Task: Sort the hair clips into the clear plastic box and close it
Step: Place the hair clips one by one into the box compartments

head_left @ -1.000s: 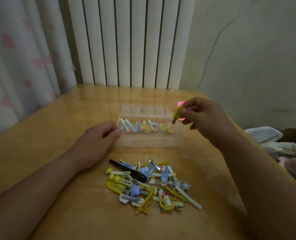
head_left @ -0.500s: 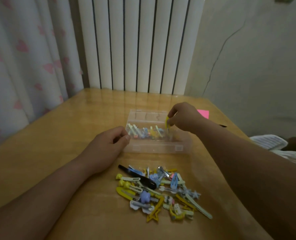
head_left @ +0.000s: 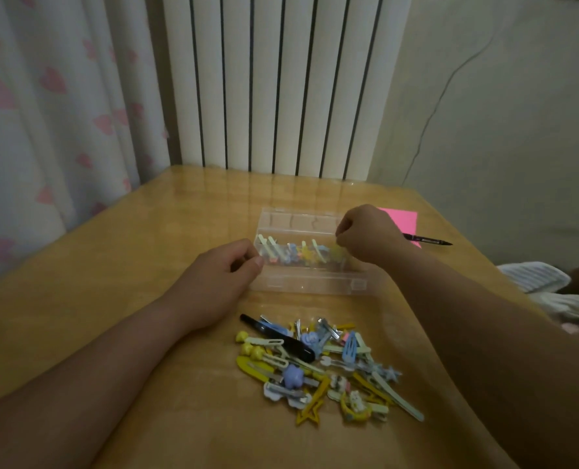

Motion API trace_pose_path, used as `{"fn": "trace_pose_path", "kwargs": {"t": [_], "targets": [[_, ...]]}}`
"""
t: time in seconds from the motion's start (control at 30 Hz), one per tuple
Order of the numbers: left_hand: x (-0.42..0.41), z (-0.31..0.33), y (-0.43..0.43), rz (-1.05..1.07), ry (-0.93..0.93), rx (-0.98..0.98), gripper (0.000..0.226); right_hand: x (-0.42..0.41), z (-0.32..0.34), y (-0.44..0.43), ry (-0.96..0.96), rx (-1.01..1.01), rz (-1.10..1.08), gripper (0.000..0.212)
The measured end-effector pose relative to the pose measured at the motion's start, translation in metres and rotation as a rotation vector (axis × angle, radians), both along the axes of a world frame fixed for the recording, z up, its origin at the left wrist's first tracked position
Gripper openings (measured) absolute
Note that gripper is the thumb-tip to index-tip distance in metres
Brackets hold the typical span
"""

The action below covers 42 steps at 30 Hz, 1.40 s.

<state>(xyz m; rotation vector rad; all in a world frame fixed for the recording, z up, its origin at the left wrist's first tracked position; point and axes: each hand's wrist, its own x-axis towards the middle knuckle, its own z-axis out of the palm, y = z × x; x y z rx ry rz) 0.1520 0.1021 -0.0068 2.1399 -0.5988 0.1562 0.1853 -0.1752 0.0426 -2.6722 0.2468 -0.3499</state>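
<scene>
Right grip [head_left: 366, 235] down at right end of clear plastic box [head_left: 311, 284], lower than half a second back, when poised above the box with a yellow clip pinched. Fingers curled tight, knuckles toward camera. Yellow clip [head_left: 337, 251] now just below that grip's fingertips, inside the box, last in the row of sorted clips [head_left: 291, 253] running off to the grip's left. Cannot tell whether still pinched or already let go: fingertips hidden behind the hand.

Left grip [head_left: 227, 269] unmoved, thumb and curled forefinger pinching the box's left end wall, steadying it on the desk [head_left: 112, 265]. Lid [head_left: 298, 220] open, beyond both grips.

For the task: one more clip delivered, or as good as; release probably the step in hand. Far from done though. Loose pile of hair clips [head_left: 318, 363] on the desk on the near side of both grips, between the forearms, apart from the box. Likely next: right grip back to the pile for another. Closing a long way off.

Pink paper [head_left: 404, 220] and pen [head_left: 426, 239] just past right grip, on its right; not part of the job.
</scene>
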Motion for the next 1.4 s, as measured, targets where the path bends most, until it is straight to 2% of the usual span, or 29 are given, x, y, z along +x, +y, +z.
{"fn": "trace_pose_path", "kwargs": {"t": [0.2,0.3,0.4,0.57,0.63,0.8,0.93,1.23,1.4], "targets": [[-0.001,0.001,0.000,0.002,0.017,-0.028,0.021,-0.039,-0.006,-0.009,-0.354,0.271,0.021,0.007],[-0.001,0.002,0.000,0.007,0.027,-0.032,0.019,-0.062,0.000,-0.008,-0.445,0.357,0.065,0.005],[-0.002,0.002,0.002,0.008,0.032,-0.040,0.019,-0.083,0.014,-0.011,-0.309,0.355,0.234,0.009],[-0.002,0.003,0.001,0.010,0.036,-0.041,0.019,-0.101,0.029,-0.007,0.158,0.120,0.502,0.009],[-0.002,0.002,0.001,0.015,0.036,-0.036,0.018,-0.100,0.026,0.001,0.276,0.031,0.555,0.009],[0.000,0.002,0.002,0.029,0.034,-0.026,0.019,-0.102,0.025,0.007,0.300,-0.051,0.561,0.026],[0.000,0.002,0.001,0.038,0.030,-0.014,0.019,-0.105,0.025,0.011,0.336,-0.071,0.584,0.030],[0.000,0.002,0.000,0.055,0.037,-0.008,0.019,-0.106,0.023,0.012,0.363,-0.039,0.630,0.020],[-0.001,0.004,-0.002,0.052,0.041,-0.004,0.020,-0.108,0.025,0.014,0.505,-0.019,0.691,0.022]]}}
